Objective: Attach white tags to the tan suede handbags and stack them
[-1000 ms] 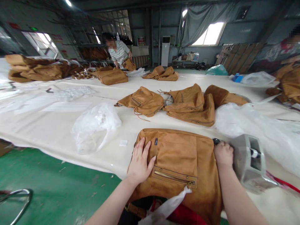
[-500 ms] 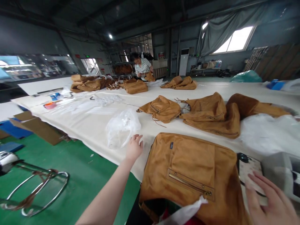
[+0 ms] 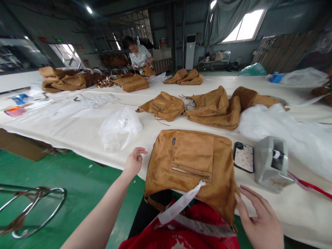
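Observation:
A tan suede-like bag [image 3: 193, 148] lies flat at the table's near edge, its lower part hanging over. It has a brass zipper pocket, and a white paper strip [image 3: 181, 204] is attached at the zipper pull. To the bag's left, my left hand [image 3: 134, 160] hovers with fingers loosely apart and nothing in them. My right hand [image 3: 259, 214] is at the bag's lower right edge, fingers spread, thumb near or touching the side; it holds nothing that I can see.
Right of the bag are a patterned phone [image 3: 243, 157] and a grey tape dispenser [image 3: 272, 162]. A clear plastic bag [image 3: 120, 128] lies left. More tan bags [image 3: 214, 109] lie across the white table [image 3: 85, 133]. A person [image 3: 140, 57] stands at the far side. A metal-ringed stool [image 3: 38, 211] stands lower left.
The view has shifted right and down, showing more of the tape dispenser and lap. My right hand has moved from beside the phone to the bag's lower right edge.

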Tool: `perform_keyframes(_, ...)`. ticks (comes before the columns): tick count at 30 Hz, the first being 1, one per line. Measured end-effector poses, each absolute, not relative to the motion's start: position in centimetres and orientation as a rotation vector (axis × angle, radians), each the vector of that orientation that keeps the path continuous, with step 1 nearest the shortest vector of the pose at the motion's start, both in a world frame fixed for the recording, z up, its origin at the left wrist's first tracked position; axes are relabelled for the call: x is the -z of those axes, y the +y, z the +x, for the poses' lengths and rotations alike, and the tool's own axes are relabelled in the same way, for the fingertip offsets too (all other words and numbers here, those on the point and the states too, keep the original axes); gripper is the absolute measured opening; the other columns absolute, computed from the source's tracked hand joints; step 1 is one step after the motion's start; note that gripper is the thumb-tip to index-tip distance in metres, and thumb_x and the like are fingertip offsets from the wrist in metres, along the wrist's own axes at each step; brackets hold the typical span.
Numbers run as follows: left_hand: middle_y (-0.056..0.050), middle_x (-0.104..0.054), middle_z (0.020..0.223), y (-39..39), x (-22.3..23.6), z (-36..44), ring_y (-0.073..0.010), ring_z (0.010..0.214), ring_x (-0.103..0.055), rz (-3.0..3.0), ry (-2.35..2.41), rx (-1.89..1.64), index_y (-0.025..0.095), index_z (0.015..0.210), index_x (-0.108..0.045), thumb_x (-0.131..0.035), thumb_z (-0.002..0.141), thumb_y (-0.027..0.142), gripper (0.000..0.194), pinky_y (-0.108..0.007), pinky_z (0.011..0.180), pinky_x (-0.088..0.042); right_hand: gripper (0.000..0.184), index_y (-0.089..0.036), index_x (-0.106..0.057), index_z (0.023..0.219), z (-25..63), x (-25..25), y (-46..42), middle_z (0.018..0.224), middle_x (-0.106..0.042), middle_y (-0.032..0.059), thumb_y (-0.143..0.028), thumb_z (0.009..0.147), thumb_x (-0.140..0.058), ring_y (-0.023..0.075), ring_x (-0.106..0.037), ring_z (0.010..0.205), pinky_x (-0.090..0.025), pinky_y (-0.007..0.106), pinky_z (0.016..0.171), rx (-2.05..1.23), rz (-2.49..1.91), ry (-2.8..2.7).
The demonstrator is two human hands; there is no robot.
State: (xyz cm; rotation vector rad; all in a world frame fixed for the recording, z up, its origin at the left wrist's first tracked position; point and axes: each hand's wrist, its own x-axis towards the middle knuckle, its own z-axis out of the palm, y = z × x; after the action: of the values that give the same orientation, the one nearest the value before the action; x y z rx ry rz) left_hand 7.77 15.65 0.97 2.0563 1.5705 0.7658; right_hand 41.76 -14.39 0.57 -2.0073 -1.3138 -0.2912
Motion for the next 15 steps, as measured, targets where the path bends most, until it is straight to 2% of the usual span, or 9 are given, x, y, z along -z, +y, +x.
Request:
perform_keyframes(5, -0.002, -0.072, 0.075, 10.3, -1.3, 6.0, -0.0208, 0.076, -0.068, 1.985, 1.48, -0.52, 0.019, 0.079, -0.064, -0.036, 0.085, 0.028, 0.03, -0.03, 0.073, -0.05, 0.041, -0.02, -0.063, 0.112, 40.0, 0.2, -13.6, 0.116, -0.066, 0.0103, -0.052, 0.091, -0.049, 0.0264, -0.061, 0.106, -0.048, 0.043, 0.094, 0.188, -1.936, -1.385)
perform_keyframes(8, -0.003, -0.069, 0.066, 7.9, -1.0, 6.6, -0.023, 0.067, -0.066, 2.012, 1.474, -0.311, 0.019, 0.068, -0.064, -0.048, 0.084, 0.046, 0.036, -0.029, 0.064, -0.048, 0.042, -0.019, -0.062, 0.116, 39.1, 0.6, -12.5, 0.12, -0.064, 0.0121, -0.051, 0.091, -0.05, 0.0282, -0.058, 0.111, -0.046, 0.046, 0.098, 0.175, -1.911, -1.394)
perform_keyframes(11, -0.006, -0.071, 0.074, 6.6, -0.5, 7.7, -0.0272, 0.074, -0.068, 1.974, 1.456, -0.229, 0.018, 0.079, -0.067, -0.061, 0.077, 0.055, 0.038, -0.031, 0.066, -0.049, 0.047, -0.019, -0.056, 0.126, 38.4, 0.3, -11.5, 0.131, -0.057, 0.0137, -0.049, 0.091, -0.051, 0.0305, -0.053, 0.119, -0.042, 0.05, 0.103, 0.201, -1.872, -1.439)
perform_keyframes(15, -0.01, -0.072, 0.104, 6.2, -1.9, 9.0, -0.0295, 0.1, -0.066, 1.704, 1.108, -0.512, 0.016, 0.107, -0.066, -0.067, 0.077, 0.049, 0.044, -0.035, 0.086, -0.05, 0.067, -0.022, -0.039, 0.143, 36.0, -0.9, -10.2, 0.149, -0.038, 0.012, -0.049, 0.085, -0.059, 0.0341, -0.038, 0.134, -0.037, 0.054, 0.107, 0.153, -1.829, -1.635)
